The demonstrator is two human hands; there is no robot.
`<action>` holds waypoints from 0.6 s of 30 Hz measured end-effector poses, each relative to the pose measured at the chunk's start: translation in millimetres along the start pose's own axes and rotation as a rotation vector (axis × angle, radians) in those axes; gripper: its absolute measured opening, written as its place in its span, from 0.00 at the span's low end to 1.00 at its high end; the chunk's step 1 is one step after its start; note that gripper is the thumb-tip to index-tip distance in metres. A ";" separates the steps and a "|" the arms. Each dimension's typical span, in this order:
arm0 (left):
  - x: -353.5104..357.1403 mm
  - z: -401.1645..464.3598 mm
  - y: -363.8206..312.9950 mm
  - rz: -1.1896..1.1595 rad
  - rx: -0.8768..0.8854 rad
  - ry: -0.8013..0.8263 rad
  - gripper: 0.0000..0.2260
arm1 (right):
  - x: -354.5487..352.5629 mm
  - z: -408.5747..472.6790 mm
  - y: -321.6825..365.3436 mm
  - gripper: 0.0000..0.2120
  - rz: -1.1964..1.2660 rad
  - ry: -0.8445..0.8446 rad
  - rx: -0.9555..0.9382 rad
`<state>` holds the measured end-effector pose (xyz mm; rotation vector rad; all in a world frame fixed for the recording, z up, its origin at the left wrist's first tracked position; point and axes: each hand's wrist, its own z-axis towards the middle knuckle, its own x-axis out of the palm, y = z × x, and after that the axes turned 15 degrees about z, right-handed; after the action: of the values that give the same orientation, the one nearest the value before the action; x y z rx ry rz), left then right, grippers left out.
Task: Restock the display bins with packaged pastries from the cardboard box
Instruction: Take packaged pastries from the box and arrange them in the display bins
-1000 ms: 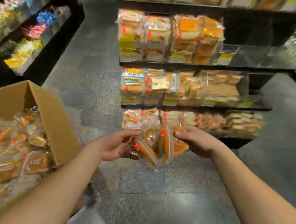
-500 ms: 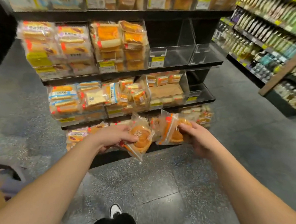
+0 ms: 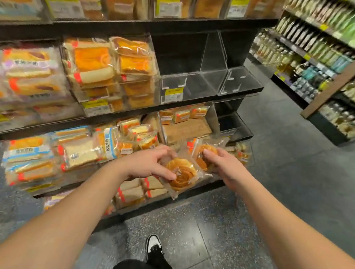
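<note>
My left hand [image 3: 150, 164] grips a clear-wrapped round swirl pastry [image 3: 181, 175] in front of the lower shelf. My right hand [image 3: 223, 164] holds a second wrapped pastry [image 3: 203, 153] just to the right of it, near the half-filled bin [image 3: 186, 126] with a wooden floor. Two clear display bins, the left bin [image 3: 183, 85] and the right bin [image 3: 240, 81], stand bare on the shelf above. The cardboard box is out of view.
Filled bins of packaged bread and cakes [image 3: 111, 69] line the black shelves to the left. A bottle shelf [image 3: 322, 61] stands at the right across a grey tiled aisle [image 3: 288, 166]. My shoe [image 3: 154, 243] is on the floor below.
I have turned from the cardboard box to the shelf and moved closer. Both hands have separated, each carrying a pastry toward the lower right bins.
</note>
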<state>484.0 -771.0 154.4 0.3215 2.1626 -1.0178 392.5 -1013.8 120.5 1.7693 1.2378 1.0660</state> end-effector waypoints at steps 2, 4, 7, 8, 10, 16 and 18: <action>-14.4 24.5 5.9 -0.003 0.020 0.005 0.28 | 1.0 23.9 8.1 0.18 -0.002 -0.003 0.011; -27.1 46.6 12.5 -0.026 0.014 0.028 0.31 | 1.6 46.6 16.2 0.13 0.038 0.004 0.023; -38.3 74.2 19.4 -0.083 -0.022 0.022 0.31 | 1.8 70.8 22.3 0.21 0.099 0.014 0.082; -41.4 81.5 20.0 -0.099 -0.034 0.018 0.29 | -0.1 77.7 22.9 0.25 0.109 0.015 0.098; -46.7 94.9 20.6 -0.109 -0.043 0.008 0.24 | -8.2 89.7 26.2 0.36 0.099 0.015 0.131; -61.5 128.2 25.3 -0.010 -0.021 -0.024 0.26 | -49.0 133.7 57.4 0.44 -0.152 0.052 0.103; -65.0 138.2 25.9 0.003 -0.026 -0.028 0.26 | -56.2 147.0 73.6 0.39 -0.360 0.099 0.061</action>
<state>612.2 -852.8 124.8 0.2967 2.1479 -0.9864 542.0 -1102.2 114.4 1.4756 1.5929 0.9204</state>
